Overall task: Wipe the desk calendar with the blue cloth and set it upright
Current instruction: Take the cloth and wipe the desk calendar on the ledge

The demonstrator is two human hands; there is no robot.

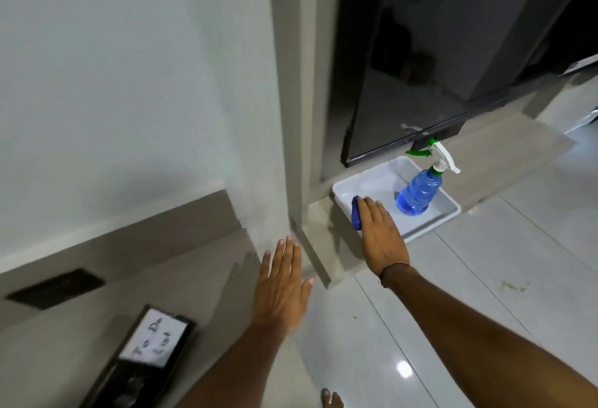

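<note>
The desk calendar [142,362], a black frame with a white "To Do List" card, lies flat on the grey ledge at the lower left. The blue cloth [356,213] sits bunched at the near left corner of a white tray [430,223] on the floor. My right hand [380,233] lies palm down over the cloth with its fingers straight. The thumb is hidden under the hand, and the cloth bulges up along the hand's left edge. My left hand [280,284] hovers flat and open over the ledge corner, right of the calendar, holding nothing.
A blue spray bottle [419,192] with a white and green trigger stands in the tray's far part. A dark glass door [420,67] rises behind the tray. A grey pillar [291,116] stands between ledge and tray. A dark rectangle [55,288] lies on the ledge. Glossy floor tiles spread to the right.
</note>
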